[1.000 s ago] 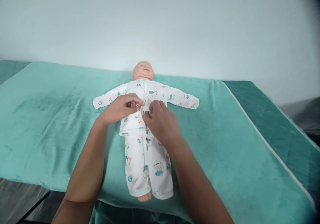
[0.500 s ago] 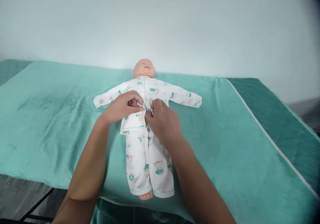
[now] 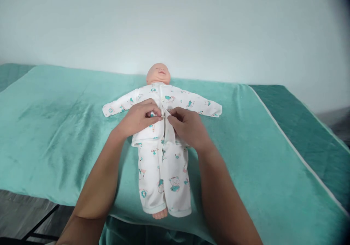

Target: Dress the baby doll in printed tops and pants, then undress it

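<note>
A baby doll (image 3: 158,73) lies face up on a teal blanket (image 3: 54,128), arms spread, dressed in a white printed jacket (image 3: 180,98) and matching trousers (image 3: 161,179). One bare foot (image 3: 160,213) shows at the trouser hem. My left hand (image 3: 138,118) pinches the left edge of the jacket's front opening at the doll's chest. Facing it, my right hand (image 3: 188,126) pinches the right edge, and the flap hangs a little open between them. Both hands are closed on the fabric.
The blanket covers a table that stands against a pale wall (image 3: 191,26). A darker green cover (image 3: 308,135) shows along the right side past a white seam. A dark table leg (image 3: 41,223) and grey floor appear at the lower left.
My right hand has shifted to the right and drawn the jacket's right front edge away from the left edge. My left hand has stayed at the chest.
</note>
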Tool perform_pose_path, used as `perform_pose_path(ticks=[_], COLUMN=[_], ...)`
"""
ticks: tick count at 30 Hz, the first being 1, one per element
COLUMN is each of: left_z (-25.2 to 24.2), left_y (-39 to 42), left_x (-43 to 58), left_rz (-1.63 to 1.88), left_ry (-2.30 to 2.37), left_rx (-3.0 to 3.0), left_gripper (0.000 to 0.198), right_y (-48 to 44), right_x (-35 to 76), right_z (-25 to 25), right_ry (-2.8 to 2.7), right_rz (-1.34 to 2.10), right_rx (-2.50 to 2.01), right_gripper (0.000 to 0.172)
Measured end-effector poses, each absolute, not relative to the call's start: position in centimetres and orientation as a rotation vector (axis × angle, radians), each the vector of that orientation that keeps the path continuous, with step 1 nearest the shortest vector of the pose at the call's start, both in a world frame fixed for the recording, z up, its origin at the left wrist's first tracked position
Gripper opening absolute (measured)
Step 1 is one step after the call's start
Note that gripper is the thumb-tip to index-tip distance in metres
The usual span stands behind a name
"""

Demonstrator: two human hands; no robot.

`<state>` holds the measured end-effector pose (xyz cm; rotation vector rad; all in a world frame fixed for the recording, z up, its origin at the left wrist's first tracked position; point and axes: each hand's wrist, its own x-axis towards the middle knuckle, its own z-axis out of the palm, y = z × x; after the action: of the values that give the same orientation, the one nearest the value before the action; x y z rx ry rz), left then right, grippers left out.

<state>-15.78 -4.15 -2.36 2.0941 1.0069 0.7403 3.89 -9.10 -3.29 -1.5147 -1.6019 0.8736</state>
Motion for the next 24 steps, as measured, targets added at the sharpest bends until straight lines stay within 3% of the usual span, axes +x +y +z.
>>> perform_pose_path(ticks=[8, 24], left_z=[-2.7, -2.8], left_y=[-4.3, -5.4], left_x=[-15.2, -14.1], left_rz=[0.794, 1.058], left_ry=[1.060, 0.891], left_rx=[2.177, 1.445], left_gripper=[0.006, 0.021], right_y=[-8.8, -8.9], right_x=[4.0, 2.8], right_z=[-3.5, -4.8], right_ry=[-1.370, -1.138], right_rz=[1.297, 1.113], right_rx=[-1.241, -1.087], right_gripper=[0.024, 0.031])
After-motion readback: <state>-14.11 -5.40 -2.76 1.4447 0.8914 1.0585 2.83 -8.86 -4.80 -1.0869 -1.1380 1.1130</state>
